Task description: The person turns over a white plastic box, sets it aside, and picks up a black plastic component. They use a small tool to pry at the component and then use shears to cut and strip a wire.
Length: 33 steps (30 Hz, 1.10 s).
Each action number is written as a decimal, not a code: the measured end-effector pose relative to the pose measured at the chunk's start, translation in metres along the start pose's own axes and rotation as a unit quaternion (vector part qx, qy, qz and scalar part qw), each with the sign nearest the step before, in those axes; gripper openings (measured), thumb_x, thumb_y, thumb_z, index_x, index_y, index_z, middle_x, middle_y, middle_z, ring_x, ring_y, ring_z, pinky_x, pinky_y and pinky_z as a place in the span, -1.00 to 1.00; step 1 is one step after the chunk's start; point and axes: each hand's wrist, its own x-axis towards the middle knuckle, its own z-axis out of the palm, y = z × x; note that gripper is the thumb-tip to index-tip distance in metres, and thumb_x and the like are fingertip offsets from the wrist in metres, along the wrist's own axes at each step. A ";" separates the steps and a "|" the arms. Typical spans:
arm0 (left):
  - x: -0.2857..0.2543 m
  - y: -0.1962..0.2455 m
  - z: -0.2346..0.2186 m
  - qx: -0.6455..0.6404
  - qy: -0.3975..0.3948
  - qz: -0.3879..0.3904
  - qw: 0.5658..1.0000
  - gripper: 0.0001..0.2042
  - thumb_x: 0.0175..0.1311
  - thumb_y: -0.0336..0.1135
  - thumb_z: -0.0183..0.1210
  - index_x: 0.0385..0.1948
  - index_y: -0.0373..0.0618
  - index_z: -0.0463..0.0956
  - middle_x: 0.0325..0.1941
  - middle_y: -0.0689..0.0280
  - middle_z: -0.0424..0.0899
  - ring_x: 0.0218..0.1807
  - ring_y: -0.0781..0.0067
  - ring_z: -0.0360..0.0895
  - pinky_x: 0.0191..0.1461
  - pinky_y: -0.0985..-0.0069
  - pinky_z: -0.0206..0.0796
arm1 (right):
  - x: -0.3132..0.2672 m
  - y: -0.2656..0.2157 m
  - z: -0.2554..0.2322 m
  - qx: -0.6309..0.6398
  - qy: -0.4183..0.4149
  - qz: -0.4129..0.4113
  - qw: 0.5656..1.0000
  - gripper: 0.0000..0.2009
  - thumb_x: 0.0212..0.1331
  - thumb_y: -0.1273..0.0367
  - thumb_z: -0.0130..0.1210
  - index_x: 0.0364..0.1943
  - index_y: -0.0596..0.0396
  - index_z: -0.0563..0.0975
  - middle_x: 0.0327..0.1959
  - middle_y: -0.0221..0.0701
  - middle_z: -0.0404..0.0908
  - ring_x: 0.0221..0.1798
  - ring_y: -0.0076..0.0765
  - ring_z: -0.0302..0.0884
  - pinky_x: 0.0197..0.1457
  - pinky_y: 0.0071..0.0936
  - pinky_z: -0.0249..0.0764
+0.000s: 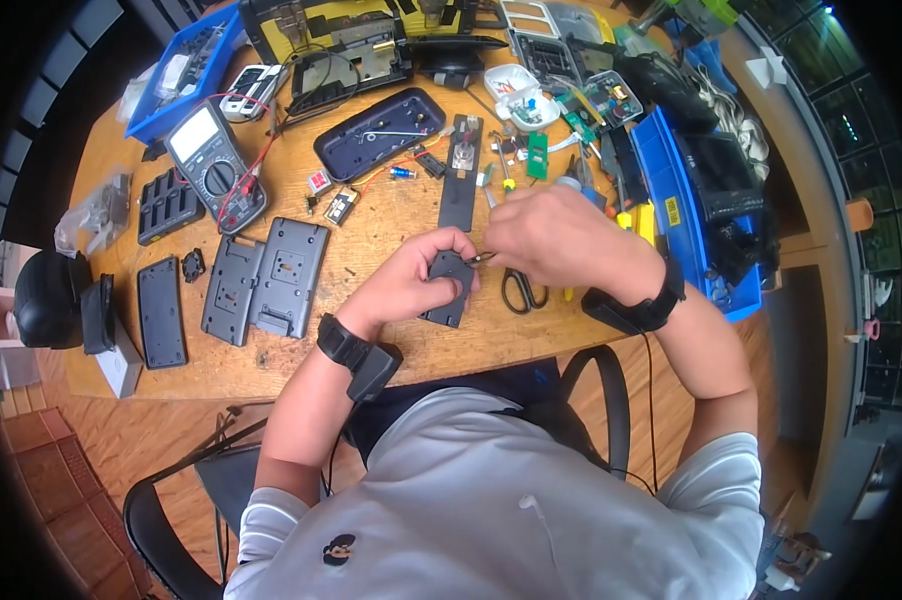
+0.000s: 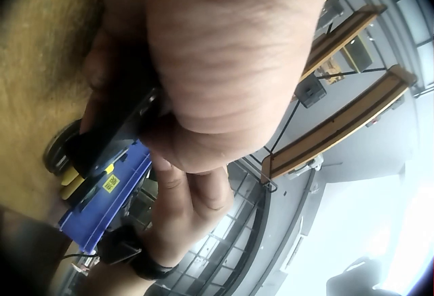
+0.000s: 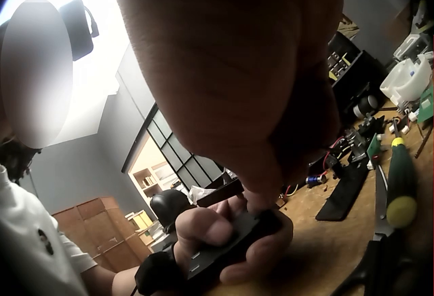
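Observation:
Over the table's front edge, my left hand [image 1: 411, 283] grips a small black plastic part [image 1: 451, 290], thumb across its face and fingers round its back. In the left wrist view the part [image 2: 119, 130] is a dark slab beneath the palm, mostly hidden. My right hand [image 1: 556, 235] meets it from the right, fingers curled, pinching a small dark piece [image 1: 482, 257] with a metallic glint at the part's upper end. That piece is mostly covered by the fingers, and I cannot tell what it is. Black-handled scissors [image 1: 523, 290] lie just below the right hand.
A multimeter [image 1: 216, 170] with red leads, black plastic housings [image 1: 291, 275] and a dark tray [image 1: 371, 152] lie left and behind. A flat black strip [image 1: 458, 200] lies ahead. A blue bin [image 1: 671, 185] stands right; a green-and-yellow screwdriver [image 3: 401, 180] lies beside the scissors.

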 end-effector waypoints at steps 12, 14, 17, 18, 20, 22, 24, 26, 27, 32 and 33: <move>0.004 -0.005 0.004 0.022 -0.013 0.016 1.000 -0.90 0.51 -0.46 0.11 -0.06 -0.22 0.49 -0.22 0.31 0.69 -0.24 0.53 0.65 -0.13 0.52 0.52 | 0.001 0.003 -0.012 0.021 -0.053 -0.013 0.998 -0.84 0.07 0.27 0.34 -0.38 0.02 0.66 -0.40 -0.39 0.65 -0.14 -0.11 0.66 -0.19 -0.19 0.58; 0.004 -0.004 0.004 0.021 -0.011 0.008 1.000 -0.89 0.51 -0.46 0.11 -0.06 -0.24 0.50 -0.19 0.26 0.69 -0.23 0.47 0.65 -0.10 0.49 0.51 | -0.001 0.005 -0.009 0.025 -0.049 -0.012 0.998 -0.84 0.07 0.27 0.33 -0.38 0.02 0.65 -0.40 -0.39 0.65 -0.14 -0.11 0.66 -0.19 -0.19 0.57; 0.003 -0.001 0.004 0.000 -0.001 -0.007 1.000 -0.89 0.51 -0.45 0.10 -0.06 -0.25 0.50 -0.16 0.22 0.69 -0.21 0.41 0.65 -0.07 0.46 0.51 | -0.004 0.003 -0.007 0.030 -0.024 -0.005 0.999 -0.85 0.06 0.29 0.34 -0.39 0.02 0.65 -0.38 -0.38 0.65 -0.15 -0.11 0.65 -0.19 -0.18 0.57; 0.002 0.000 0.004 -0.021 0.007 -0.012 1.000 -0.89 0.51 -0.43 0.09 -0.07 -0.24 0.50 -0.15 0.22 0.70 -0.21 0.41 0.65 -0.07 0.46 0.51 | -0.006 -0.001 -0.007 0.030 -0.005 0.023 0.999 -0.86 0.06 0.29 0.34 -0.39 0.02 0.64 -0.37 -0.37 0.65 -0.15 -0.10 0.65 -0.19 -0.18 0.57; 0.002 0.000 0.005 -0.039 0.015 0.001 0.999 -0.88 0.53 -0.41 0.08 -0.07 -0.24 0.50 -0.17 0.24 0.70 -0.22 0.45 0.65 -0.10 0.48 0.52 | -0.010 -0.007 -0.004 0.030 0.014 0.050 0.998 -0.86 0.06 0.30 0.34 -0.40 0.02 0.64 -0.35 -0.37 0.65 -0.15 -0.10 0.65 -0.19 -0.17 0.57; 0.002 0.001 0.005 -0.057 0.027 0.015 0.998 -0.88 0.54 -0.39 0.06 -0.07 -0.23 0.50 -0.18 0.27 0.70 -0.23 0.49 0.65 -0.12 0.50 0.53 | -0.013 -0.012 0.003 0.016 0.066 0.087 0.994 -0.87 0.06 0.32 0.33 -0.39 0.02 0.64 -0.35 -0.38 0.63 -0.16 -0.14 0.65 -0.22 -0.21 0.57; 0.001 0.002 0.007 -0.038 0.047 0.016 0.998 -0.86 0.54 -0.37 0.07 -0.06 -0.23 0.50 -0.17 0.27 0.70 -0.21 0.50 0.65 -0.11 0.50 0.52 | -0.013 -0.020 0.005 -0.004 0.081 0.102 0.991 -0.88 0.06 0.32 0.33 -0.39 0.01 0.64 -0.36 -0.40 0.61 -0.17 -0.17 0.65 -0.22 -0.23 0.57; 0.002 0.001 0.009 -0.041 0.059 0.023 0.997 -0.87 0.55 -0.37 0.06 -0.08 -0.23 0.50 -0.16 0.26 0.70 -0.21 0.48 0.65 -0.10 0.48 0.53 | -0.015 -0.027 0.010 -0.047 0.120 0.122 0.984 -0.89 0.06 0.33 0.32 -0.38 0.00 0.64 -0.39 -0.42 0.55 -0.19 -0.22 0.63 -0.24 -0.32 0.57; 0.003 0.000 0.009 -0.045 0.070 0.030 0.996 -0.87 0.55 -0.37 0.05 -0.09 -0.22 0.50 -0.15 0.24 0.70 -0.20 0.45 0.65 -0.10 0.47 0.53 | -0.015 -0.031 0.014 -0.047 0.120 0.124 0.984 -0.89 0.06 0.33 0.32 -0.38 0.00 0.64 -0.39 -0.42 0.55 -0.19 -0.22 0.63 -0.24 -0.32 0.57; 0.006 -0.005 0.008 -0.002 0.108 0.064 0.992 -0.89 0.55 -0.36 0.05 -0.12 -0.19 0.50 -0.18 0.28 0.69 -0.21 0.51 0.63 -0.10 0.52 0.50 | -0.009 -0.053 0.037 -0.080 0.183 0.191 0.961 -0.83 0.09 0.39 0.26 -0.23 0.06 0.61 -0.37 -0.36 0.57 -0.22 -0.18 0.65 -0.25 -0.30 0.58; 0.005 -0.006 0.009 -0.020 0.126 0.067 0.990 -0.89 0.55 -0.36 0.06 -0.13 -0.18 0.50 -0.20 0.31 0.67 -0.21 0.57 0.60 -0.10 0.56 0.47 | -0.006 -0.056 0.042 -0.056 0.205 0.211 0.954 -0.81 0.10 0.40 0.25 -0.18 0.06 0.61 -0.37 -0.34 0.58 -0.24 -0.16 0.66 -0.26 -0.28 0.58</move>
